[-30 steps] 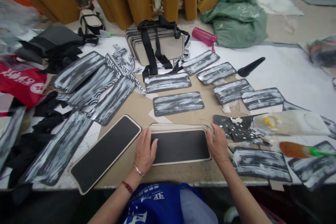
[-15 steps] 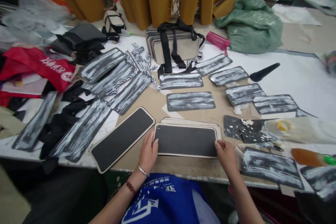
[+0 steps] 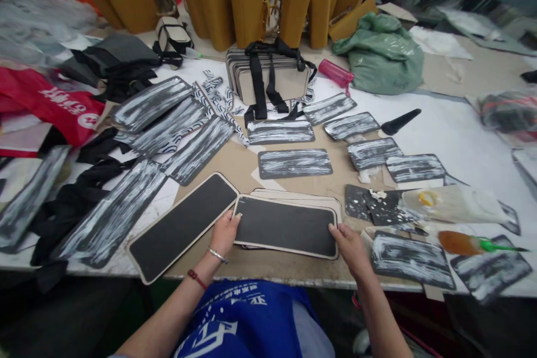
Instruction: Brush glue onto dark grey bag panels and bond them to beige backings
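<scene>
A black rounded panel with a tan border (image 3: 286,226) tops a short stack of similar panels at the table's near edge. My left hand (image 3: 224,233) grips its left end and my right hand (image 3: 349,242) grips its right end, and the panel sits slightly askew over the stack below. A longer black panel (image 3: 182,226) lies angled just left of my left hand. Several black pieces smeared with white glue (image 3: 295,163) are spread across the table beyond the stack.
A glue brush with a green handle (image 3: 474,244) and a clear glue bag (image 3: 455,204) lie to the right. Tan bags (image 3: 247,14) line the back, with a strapped bundle of panels (image 3: 268,75), a green sack (image 3: 380,56) and a red bag (image 3: 46,103) around.
My hands slid from resting flat on the top panel to gripping its two ends, and the panel has shifted toward me, off the stack. The view has swung slightly.
</scene>
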Demonstrator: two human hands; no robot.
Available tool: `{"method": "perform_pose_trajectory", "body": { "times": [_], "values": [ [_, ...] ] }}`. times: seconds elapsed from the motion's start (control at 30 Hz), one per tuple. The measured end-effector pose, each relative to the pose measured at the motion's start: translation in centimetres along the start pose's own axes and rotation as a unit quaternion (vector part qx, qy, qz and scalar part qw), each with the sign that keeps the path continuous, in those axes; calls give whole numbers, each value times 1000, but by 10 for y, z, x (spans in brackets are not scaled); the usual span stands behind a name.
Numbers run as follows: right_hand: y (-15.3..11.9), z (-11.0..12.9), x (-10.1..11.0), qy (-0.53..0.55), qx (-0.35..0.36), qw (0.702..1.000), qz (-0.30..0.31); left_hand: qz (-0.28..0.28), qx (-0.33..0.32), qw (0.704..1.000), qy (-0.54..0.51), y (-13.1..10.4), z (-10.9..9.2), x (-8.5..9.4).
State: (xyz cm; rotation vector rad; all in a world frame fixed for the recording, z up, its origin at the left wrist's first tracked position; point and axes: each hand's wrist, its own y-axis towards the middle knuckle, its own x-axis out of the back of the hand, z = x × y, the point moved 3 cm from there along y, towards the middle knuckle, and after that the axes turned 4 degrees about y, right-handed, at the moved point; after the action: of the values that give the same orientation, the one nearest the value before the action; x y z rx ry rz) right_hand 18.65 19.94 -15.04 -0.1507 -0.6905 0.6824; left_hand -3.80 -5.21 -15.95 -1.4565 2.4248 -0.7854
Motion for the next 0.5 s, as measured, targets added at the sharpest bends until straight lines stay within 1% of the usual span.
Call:
{"method": "perform_pose_trajectory", "body": {
  "times": [0.1,0.23,0.37,0.5],
  "values": [
    [-1,-2,1,-25,23,999,-27,-8,-4,1000,-4,-2,5,-1],
    [0,-4,0,-83,37,995,-51,-12,2,1000,-13,-4,7,-2],
    [0,-4,-2,-103,40,992,-61,-20,9,1000,3,-4,6,-2],
    [1,-5,-1,-112,38,991,-65,-25,3,1000,10,-5,4,-1]
  ]
}}
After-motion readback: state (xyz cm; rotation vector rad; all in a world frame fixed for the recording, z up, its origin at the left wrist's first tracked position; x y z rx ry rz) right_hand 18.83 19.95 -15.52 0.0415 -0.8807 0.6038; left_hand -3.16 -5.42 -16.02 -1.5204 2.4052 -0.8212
